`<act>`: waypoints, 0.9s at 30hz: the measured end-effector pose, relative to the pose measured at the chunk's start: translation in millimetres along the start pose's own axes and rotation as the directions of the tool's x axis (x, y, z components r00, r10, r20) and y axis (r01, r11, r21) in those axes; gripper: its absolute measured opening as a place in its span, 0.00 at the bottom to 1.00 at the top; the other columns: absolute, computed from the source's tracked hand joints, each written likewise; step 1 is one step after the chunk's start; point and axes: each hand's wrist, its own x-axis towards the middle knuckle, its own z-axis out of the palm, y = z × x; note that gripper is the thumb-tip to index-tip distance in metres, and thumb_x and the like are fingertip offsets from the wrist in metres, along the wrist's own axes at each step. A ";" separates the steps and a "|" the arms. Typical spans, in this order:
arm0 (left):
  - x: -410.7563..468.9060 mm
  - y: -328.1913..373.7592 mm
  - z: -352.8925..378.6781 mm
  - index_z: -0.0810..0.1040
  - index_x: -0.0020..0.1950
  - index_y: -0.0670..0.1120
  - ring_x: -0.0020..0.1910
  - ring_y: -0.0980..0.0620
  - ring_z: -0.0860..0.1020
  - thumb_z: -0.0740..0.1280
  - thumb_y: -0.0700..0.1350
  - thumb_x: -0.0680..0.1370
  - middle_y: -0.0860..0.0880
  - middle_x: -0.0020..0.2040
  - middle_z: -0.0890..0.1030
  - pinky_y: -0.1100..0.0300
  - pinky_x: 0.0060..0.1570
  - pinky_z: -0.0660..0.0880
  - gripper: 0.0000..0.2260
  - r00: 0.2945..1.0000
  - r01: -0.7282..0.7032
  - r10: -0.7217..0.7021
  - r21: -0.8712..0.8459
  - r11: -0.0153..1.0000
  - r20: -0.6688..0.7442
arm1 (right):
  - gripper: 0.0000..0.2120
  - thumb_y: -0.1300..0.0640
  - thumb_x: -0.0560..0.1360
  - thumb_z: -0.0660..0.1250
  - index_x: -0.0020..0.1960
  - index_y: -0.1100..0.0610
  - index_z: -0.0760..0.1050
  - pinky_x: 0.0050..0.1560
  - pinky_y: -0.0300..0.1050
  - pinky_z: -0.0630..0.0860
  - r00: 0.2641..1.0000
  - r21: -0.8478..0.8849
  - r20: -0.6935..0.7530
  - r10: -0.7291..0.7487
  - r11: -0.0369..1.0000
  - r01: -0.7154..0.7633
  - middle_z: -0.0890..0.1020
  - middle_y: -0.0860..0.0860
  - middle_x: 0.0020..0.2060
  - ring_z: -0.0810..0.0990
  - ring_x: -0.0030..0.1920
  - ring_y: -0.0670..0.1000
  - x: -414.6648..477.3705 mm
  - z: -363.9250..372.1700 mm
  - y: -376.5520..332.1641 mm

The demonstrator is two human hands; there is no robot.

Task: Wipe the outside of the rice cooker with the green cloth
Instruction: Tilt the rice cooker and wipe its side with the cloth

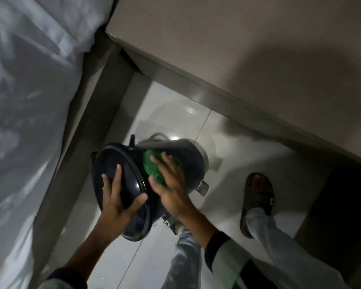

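Observation:
A dark rice cooker (191, 158) is held tipped on its side above the tiled floor, its lid end facing me. My left hand (118, 202) grips the glossy lid (113, 163), fingers spread over the top and thumb on the rim. My right hand (170, 185) lies flat on the cooker's side wall, pressing the crumpled green cloth (152, 165) against it. Most of the cloth is hidden under the palm and fingers.
A glossy white tiled floor (227, 142) lies below. A beige wall with a skirting board (217, 97) runs behind. A white sheet over a bed (29, 101) fills the left. My sandalled foot (256, 197) and trouser legs stand to the right, below the cooker.

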 end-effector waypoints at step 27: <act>46.3 63.1 8.8 0.42 0.73 0.77 0.82 0.42 0.45 0.64 0.77 0.57 0.49 0.84 0.41 0.39 0.79 0.48 0.49 0.956 0.291 -0.291 -0.025 0.957 -0.023 | 0.23 0.55 0.79 0.64 0.73 0.49 0.67 0.76 0.59 0.61 0.902 0.066 -0.303 0.308 0.951 -0.303 0.67 0.55 0.74 0.64 0.74 0.59 86.9 -57.2 63.6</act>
